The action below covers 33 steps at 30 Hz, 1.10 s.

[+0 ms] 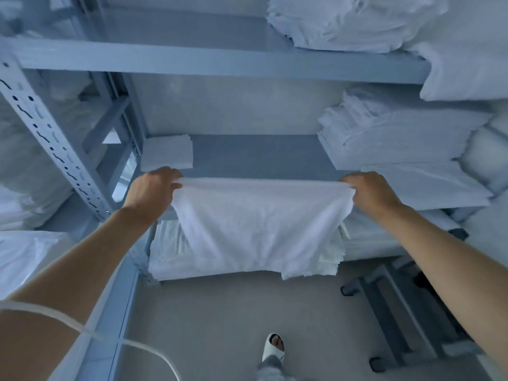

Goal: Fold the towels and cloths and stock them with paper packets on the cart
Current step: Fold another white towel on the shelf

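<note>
Both the left hand (154, 185) and right hand (367, 189) pinched the cloth (258, 224) by its top corners, where the limp, light fabric seemed easiest to control.

My forearms are bare, no sleeves reaching the wrists. A thin white cord (55, 316) crosses my left arm near the elbow. On my foot is a white open-toed slipper (274, 348), below a grey trouser leg (270, 367).

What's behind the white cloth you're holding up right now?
The cloth, held by left hand and right hand, hangs before a shelf edge and stacked white linens below. The stack's middle is covered.
</note>
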Each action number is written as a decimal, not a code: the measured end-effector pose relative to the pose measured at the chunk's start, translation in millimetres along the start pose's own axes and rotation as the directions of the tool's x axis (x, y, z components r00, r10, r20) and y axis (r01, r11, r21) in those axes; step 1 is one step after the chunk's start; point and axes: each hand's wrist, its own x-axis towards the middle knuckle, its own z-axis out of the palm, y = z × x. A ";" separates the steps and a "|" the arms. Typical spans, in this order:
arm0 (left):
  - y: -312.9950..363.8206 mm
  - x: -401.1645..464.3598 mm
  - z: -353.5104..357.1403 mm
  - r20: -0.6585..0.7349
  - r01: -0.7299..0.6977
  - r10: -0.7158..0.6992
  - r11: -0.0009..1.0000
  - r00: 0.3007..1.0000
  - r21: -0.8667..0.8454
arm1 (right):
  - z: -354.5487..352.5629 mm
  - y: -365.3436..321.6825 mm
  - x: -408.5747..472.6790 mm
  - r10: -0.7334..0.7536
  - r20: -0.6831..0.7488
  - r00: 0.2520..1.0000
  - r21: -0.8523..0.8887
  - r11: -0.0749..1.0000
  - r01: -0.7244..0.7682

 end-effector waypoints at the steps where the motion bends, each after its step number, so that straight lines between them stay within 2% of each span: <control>1: 3.5 -1.9 -3.4 0.008 -0.001 0.001 1.000 1.000 0.000 | -4.1 -0.2 -5.2 0.004 0.001 1.000 -0.006 1.000 -0.004; 7: 26.5 -7.0 -11.2 0.053 0.008 -0.007 1.000 0.999 -0.014 | -17.7 14.4 -22.1 0.014 0.013 1.000 0.006 1.000 -0.014; 14: 55.0 7.2 11.5 0.036 0.018 -0.018 1.000 0.999 -0.010 | -10.5 59.1 -2.5 -0.005 0.063 0.998 0.023 1.000 0.003; 19: 87.9 22.9 51.1 0.113 0.064 -0.064 0.998 0.991 -0.001 | 5.4 116.3 12.2 -0.012 0.104 0.994 0.032 0.999 0.008; 25: 127.9 37.6 84.4 0.147 0.057 -0.055 0.998 0.988 -0.006 | 21.6 174.6 43.9 -0.046 0.154 0.987 0.068 0.997 0.035; 33: 130.1 42.8 83.6 0.114 0.157 -0.162 0.986 0.980 0.049 | 70.7 187.1 102.6 -0.107 0.214 0.971 0.093 0.992 0.088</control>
